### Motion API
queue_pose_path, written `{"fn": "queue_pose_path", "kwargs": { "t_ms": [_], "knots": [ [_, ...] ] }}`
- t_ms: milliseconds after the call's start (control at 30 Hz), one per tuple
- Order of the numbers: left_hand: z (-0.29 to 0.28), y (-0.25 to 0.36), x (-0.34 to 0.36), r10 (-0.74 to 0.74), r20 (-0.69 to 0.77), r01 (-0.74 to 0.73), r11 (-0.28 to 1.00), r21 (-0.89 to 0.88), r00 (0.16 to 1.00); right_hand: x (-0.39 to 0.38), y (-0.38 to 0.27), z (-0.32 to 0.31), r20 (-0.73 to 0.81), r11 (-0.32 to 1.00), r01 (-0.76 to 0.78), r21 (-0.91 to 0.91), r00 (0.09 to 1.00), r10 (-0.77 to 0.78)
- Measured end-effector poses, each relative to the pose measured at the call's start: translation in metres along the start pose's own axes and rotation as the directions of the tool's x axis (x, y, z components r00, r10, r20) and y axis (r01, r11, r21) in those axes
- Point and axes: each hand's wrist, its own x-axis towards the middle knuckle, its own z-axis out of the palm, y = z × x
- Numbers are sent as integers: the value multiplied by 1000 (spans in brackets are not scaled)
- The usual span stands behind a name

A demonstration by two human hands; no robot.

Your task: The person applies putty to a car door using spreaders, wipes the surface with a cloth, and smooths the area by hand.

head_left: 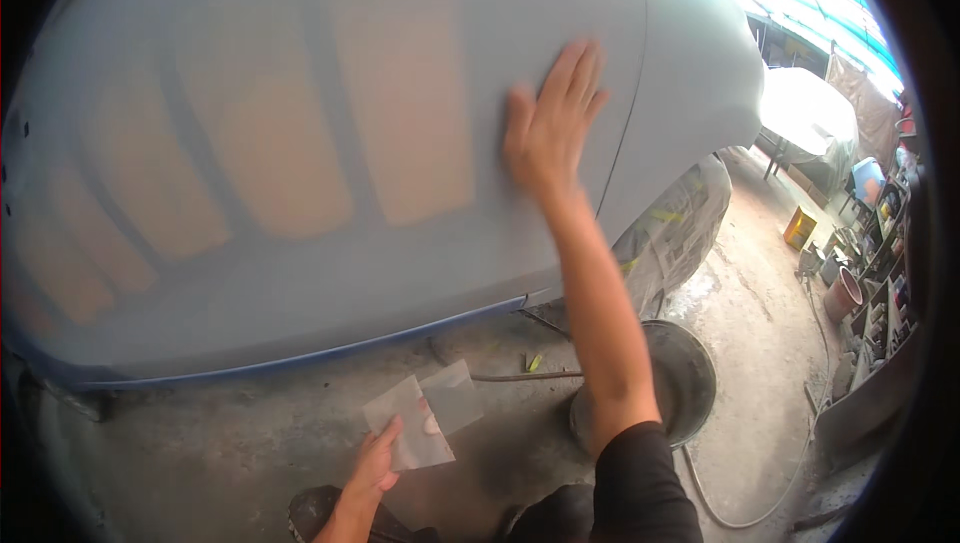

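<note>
A large grey car body panel (415,263) fills the upper part of the view, with several beige filler patches (405,113) across it. My right hand (550,133) lies flat against its grey surface, right of the nearest patch and left of the seam. Its fingers are stretched out and slightly blurred. Low in front of me, my left hand (377,458) is closed on thin, flat, pale grey rectangular sheets (405,428). One overlaps another, and a small pinkish-white spot shows near the edge of the front one. Their exact kind is unclear.
A black bucket (690,373) stands on the concrete floor beside my right forearm. Behind it, a wheel (680,228) is wrapped in sheeting. A hose (735,523) curves across the floor. Farther right are a yellow can (799,228), a reddish-brown bucket (844,293) and cluttered shelves.
</note>
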Motion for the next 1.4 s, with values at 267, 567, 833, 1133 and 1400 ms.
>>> {"fn": "queue_pose_path", "kwargs": {
  "t_ms": [267, 567, 833, 1133, 1400],
  "knots": [
    [-16, -1, 10, 43, 41, -41, 998, -53, 998, 24, -5, 3, -44, 999, 43, -29, 998, -45],
    [-12, 1, 1, 70, 44, -68, 996, -50, 997, -120, -21, 24, 194, 997, 75, -14, 978, -71],
    [-8, 4, -3, 99, 24, -99, 995, -16, 995, -84, 28, 11, 144, 994, 84, -73, 987, -72],
    [-8, 1, -3, 86, 73, -82, 995, -61, 994, 17, 63, -14, -8, 997, 6, -74, 1000, -6],
    [-8, 2, -5, 90, 64, -86, 995, -51, 994, -124, 23, 8, 75, 998, -61, -25, 995, 62]
  ]
}}
